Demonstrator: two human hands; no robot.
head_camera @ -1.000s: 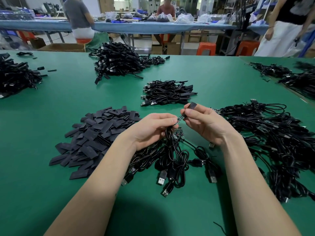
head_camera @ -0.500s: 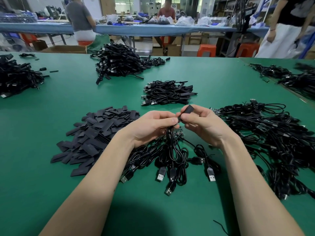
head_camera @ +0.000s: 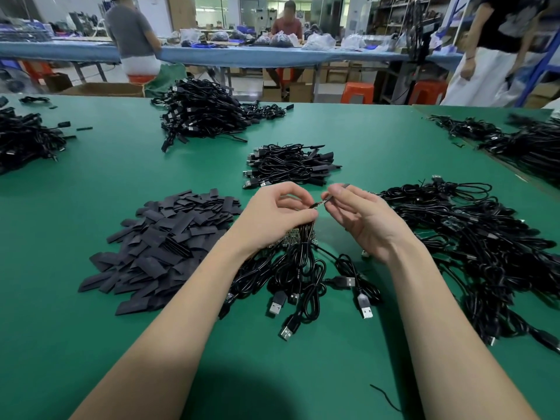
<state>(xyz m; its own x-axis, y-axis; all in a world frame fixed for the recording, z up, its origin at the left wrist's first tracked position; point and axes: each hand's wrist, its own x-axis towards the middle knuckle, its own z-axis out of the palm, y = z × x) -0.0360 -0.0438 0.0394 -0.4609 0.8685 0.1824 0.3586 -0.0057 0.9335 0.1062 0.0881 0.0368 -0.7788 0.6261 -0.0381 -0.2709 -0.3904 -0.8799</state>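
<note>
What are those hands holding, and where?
The left hand grips a bunch of black cables near their upper ends; the right hand pinches the tip of one between thumb and forefinger.

far cable heap (head_camera: pixel 200 113) near smaller cable pile (head_camera: pixel 291 165); orange stools (head_camera: pixel 357 92) behind green table (head_camera: pixel 91 183).
</note>
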